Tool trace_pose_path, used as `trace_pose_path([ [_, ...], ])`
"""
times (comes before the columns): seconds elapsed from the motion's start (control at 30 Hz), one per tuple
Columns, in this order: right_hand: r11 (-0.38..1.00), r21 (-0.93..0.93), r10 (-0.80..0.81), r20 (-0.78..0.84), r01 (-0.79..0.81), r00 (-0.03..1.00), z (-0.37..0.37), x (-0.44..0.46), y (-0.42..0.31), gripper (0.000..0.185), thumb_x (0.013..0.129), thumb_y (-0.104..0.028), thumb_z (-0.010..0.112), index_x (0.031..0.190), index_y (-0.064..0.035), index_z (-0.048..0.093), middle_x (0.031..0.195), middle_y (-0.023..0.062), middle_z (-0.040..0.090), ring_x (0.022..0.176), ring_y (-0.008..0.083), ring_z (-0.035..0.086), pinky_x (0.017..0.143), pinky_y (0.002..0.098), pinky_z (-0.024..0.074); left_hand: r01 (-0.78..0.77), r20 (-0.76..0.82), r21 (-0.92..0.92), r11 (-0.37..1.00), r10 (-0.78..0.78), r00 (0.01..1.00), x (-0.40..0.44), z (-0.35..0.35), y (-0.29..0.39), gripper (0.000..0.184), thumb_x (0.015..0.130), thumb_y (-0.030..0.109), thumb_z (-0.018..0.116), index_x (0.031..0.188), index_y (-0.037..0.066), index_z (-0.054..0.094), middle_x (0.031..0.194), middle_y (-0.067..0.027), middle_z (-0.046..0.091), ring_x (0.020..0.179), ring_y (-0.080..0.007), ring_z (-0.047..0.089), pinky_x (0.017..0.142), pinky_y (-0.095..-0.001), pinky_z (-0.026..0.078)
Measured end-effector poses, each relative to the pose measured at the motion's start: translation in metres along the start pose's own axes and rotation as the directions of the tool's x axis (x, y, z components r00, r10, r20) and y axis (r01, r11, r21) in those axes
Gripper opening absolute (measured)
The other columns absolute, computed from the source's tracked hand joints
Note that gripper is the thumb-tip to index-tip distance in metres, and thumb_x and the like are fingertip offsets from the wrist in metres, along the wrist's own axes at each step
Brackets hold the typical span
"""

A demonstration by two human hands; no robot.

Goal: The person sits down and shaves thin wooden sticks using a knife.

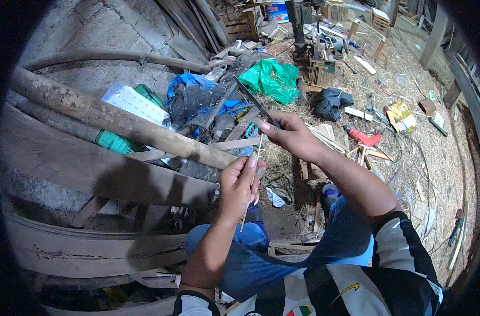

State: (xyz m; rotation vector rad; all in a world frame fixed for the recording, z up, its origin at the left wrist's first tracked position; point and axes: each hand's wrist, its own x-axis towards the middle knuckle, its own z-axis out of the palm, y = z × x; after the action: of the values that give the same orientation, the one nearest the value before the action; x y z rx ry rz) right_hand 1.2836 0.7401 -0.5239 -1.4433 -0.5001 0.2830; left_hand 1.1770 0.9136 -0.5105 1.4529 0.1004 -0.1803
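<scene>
My left hand (239,181) is closed around a thin, pale wooden stick (260,145), which runs steeply up out of the fingers and has its lower end below the hand. My right hand (292,136) grips a knife (254,101) with a long dark blade pointing up and to the left. The stick's top end meets the knife near my right thumb; whether the edge touches it I cannot tell. The knife's handle is mostly hidden in my fist. Both hands are held above my knees, in front of the jeans (298,263).
A thick wooden pole (108,113) and broad planks (92,163) lie along my left. Ahead are a green plastic bag (271,80), blue plastic and scrap. On the straw-littered ground at right lie a red power drill (363,137), a black bag (332,102), a yellow packet (401,117) and cables.
</scene>
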Motion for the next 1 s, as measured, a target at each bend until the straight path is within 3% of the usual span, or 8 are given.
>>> trace_pose_path([
  [0.1,0.988,-0.119,-0.1,-0.045,0.094,0.994,0.002,0.001,0.004,0.031,0.099,-0.033,0.061,0.097,-0.0017,0.067,0.073,-0.0009,0.053,0.071,0.0075,0.047,0.063,0.0276,0.0411,-0.004,-0.022,-0.058,0.998,0.003,1.0,0.003,0.002,-0.002,0.029,0.105,0.028,0.051,0.099,0.001,0.063,0.051,0.0015,0.044,0.035,-0.0064,0.036,0.035,-0.0228,0.033],
  [0.2,0.973,-0.23,-0.021,-0.086,0.001,0.996,0.002,0.005,0.009,0.031,0.099,-0.032,0.062,0.098,-0.0007,0.067,0.073,0.0011,0.056,0.072,0.009,0.049,0.066,0.0295,0.0431,0.012,-0.022,-0.114,0.993,-0.014,1.0,0.0,0.004,-0.001,0.029,0.104,0.027,0.051,0.097,0.001,0.062,0.05,0.0016,0.043,0.034,-0.0071,0.035,0.033,-0.0238,0.033],
  [0.57,0.975,-0.222,-0.036,-0.149,0.002,0.988,0.004,0.016,0.004,0.035,0.1,-0.034,0.06,0.097,0.0006,0.065,0.073,0.0054,0.06,0.073,0.0109,0.052,0.067,0.0331,0.0445,0.06,-0.054,-0.072,0.996,-0.064,0.996,-0.001,-0.012,-0.01,0.032,0.105,0.03,0.05,0.097,0.0,0.059,0.049,0.0013,0.041,0.033,-0.0077,0.034,0.032,-0.0245,0.032],
  [0.63,0.994,-0.105,-0.054,-0.17,0.037,0.984,0.005,0.013,0.004,0.032,0.105,-0.031,0.051,0.091,-0.0038,0.059,0.073,-0.0027,0.048,0.066,0.0062,0.041,0.057,0.0256,0.0324,0.053,-0.085,-0.145,0.988,-0.066,0.994,0.0,-0.014,-0.008,0.032,0.105,0.03,0.05,0.097,0.0,0.059,0.05,0.0015,0.04,0.033,-0.0079,0.034,0.032,-0.0246,0.032],
  [0.7,0.958,-0.265,-0.152,-0.143,0.11,0.978,0.003,0.011,0.002,0.033,0.106,-0.033,0.047,0.094,-0.0032,0.057,0.073,0.0038,0.051,0.067,0.0102,0.045,0.059,0.0305,0.0377,0.045,-0.101,-0.154,0.987,-0.061,0.993,0.001,-0.015,-0.005,0.032,0.105,0.03,0.049,0.097,0.0,0.059,0.05,0.0013,0.04,0.033,-0.0081,0.034,0.032,-0.0249,0.031],
  [0.77,0.822,-0.554,-0.176,-0.021,0.135,0.984,0.006,0.003,-0.008,0.03,0.103,-0.031,0.049,0.097,-0.0028,0.057,0.076,0.0172,0.061,0.071,0.0399,0.061,0.062,0.0469,0.0458,0.034,-0.113,-0.162,0.986,-0.053,0.992,0.002,-0.016,-0.004,0.031,0.105,0.029,0.049,0.097,0.001,0.059,0.05,0.0012,0.04,0.033,-0.0083,0.034,0.032,-0.0251,0.031],
  [0.93,0.502,-0.807,-0.283,0.186,0.311,0.941,0.024,-0.014,-0.014,0.019,0.091,-0.029,0.059,0.097,-0.0102,0.057,0.077,0.0115,0.064,0.072,0.0361,0.065,0.059,0.0488,0.0507,-0.047,-0.17,-0.069,0.996,0.035,0.985,0.002,-0.017,-0.01,0.031,0.105,0.028,0.051,0.098,0.001,0.065,0.053,0.0058,0.042,0.039,-0.0018,0.034,0.035,-0.0211,0.026],
  [1.0,0.472,-0.822,-0.281,0.201,0.318,0.938,0.026,-0.016,-0.017,0.019,0.09,-0.029,0.06,0.096,-0.0105,0.057,0.077,0.011,0.064,0.071,0.035,0.066,0.058,0.0484,0.0506,-0.068,-0.163,-0.068,0.995,0.056,0.985,0.0,-0.014,-0.005,0.03,0.105,0.027,0.051,0.099,0.001,0.066,0.053,0.0065,0.042,0.04,-0.001,0.034,0.036,-0.0206,0.026],
])
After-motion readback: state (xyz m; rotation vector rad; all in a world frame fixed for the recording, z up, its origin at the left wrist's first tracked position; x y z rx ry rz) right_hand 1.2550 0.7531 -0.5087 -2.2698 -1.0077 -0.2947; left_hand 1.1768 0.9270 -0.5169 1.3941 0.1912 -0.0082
